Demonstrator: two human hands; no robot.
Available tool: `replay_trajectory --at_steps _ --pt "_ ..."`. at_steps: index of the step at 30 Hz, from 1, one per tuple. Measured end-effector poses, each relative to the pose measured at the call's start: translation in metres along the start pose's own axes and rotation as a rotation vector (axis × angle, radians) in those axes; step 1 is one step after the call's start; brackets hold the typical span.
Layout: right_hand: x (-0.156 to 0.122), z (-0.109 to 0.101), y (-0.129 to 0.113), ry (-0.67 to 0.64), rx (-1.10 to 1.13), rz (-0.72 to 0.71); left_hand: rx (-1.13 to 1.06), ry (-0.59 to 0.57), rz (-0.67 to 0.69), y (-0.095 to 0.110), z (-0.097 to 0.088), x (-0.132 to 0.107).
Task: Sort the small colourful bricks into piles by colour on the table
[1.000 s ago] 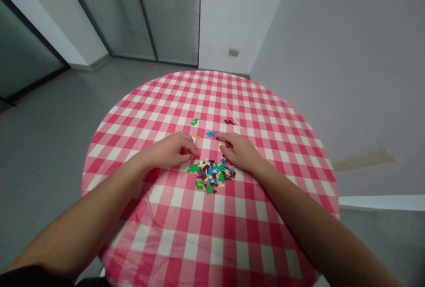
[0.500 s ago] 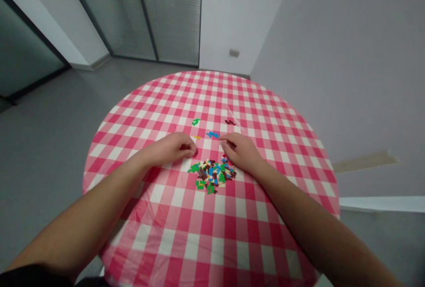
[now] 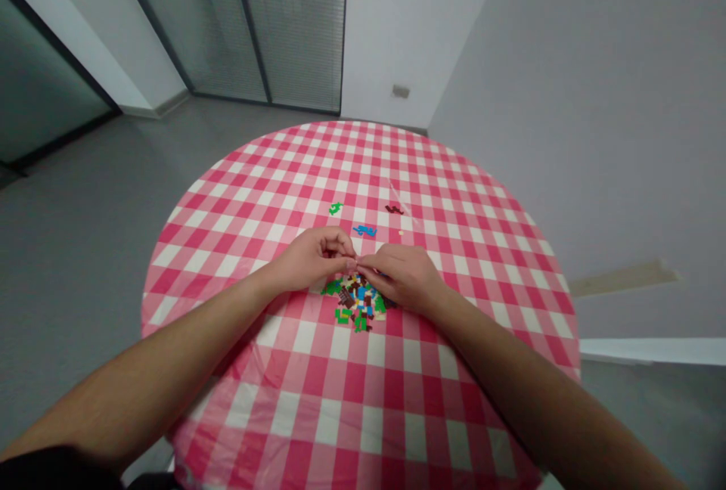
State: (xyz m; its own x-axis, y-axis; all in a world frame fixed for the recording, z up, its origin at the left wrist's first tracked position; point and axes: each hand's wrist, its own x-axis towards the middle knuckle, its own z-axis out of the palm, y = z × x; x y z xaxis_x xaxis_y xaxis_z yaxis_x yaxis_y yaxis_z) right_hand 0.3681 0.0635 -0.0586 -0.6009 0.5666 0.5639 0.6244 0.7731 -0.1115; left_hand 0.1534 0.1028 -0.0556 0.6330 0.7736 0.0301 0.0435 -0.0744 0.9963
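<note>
My left hand and my right hand meet fingertip to fingertip just above the far edge of a pile of small coloured building pieces. Both hands are pinched closed. Whatever sits between the fingertips is too small to make out. The pile mixes green, brown, blue, cream and red pieces and lies on a round table with a pink-and-white checked cloth. My right hand covers the pile's right side.
Beyond the hands lie single pieces: a green one, a blue one, a brown one and a tiny cream one. Grey floor surrounds the table; a wall stands close on the right, glass doors at the back.
Both hands drew inward and together from either side of the pile into a shared pinch. The small yellow piece that lay by my left fingers no longer shows on the cloth.
</note>
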Motion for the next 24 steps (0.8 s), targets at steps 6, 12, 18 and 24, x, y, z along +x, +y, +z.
replay_trajectory --at_steps 6,12,18,24 --pt "-0.0002 0.0023 0.0016 0.0 -0.004 0.015 0.017 0.039 0.006 0.0033 0.0036 0.0005" --pt "0.0015 0.0031 0.0018 0.018 0.001 0.038 0.039 0.053 0.06 0.002 0.008 -0.0012" --pt "0.0008 0.0036 0.0034 0.007 0.001 0.058 0.113 0.086 0.054 -0.0027 0.0082 -0.0016" --pt "0.001 0.0051 0.0024 -0.017 0.057 0.091 0.132 0.089 0.027 -0.0046 0.0077 -0.0018"
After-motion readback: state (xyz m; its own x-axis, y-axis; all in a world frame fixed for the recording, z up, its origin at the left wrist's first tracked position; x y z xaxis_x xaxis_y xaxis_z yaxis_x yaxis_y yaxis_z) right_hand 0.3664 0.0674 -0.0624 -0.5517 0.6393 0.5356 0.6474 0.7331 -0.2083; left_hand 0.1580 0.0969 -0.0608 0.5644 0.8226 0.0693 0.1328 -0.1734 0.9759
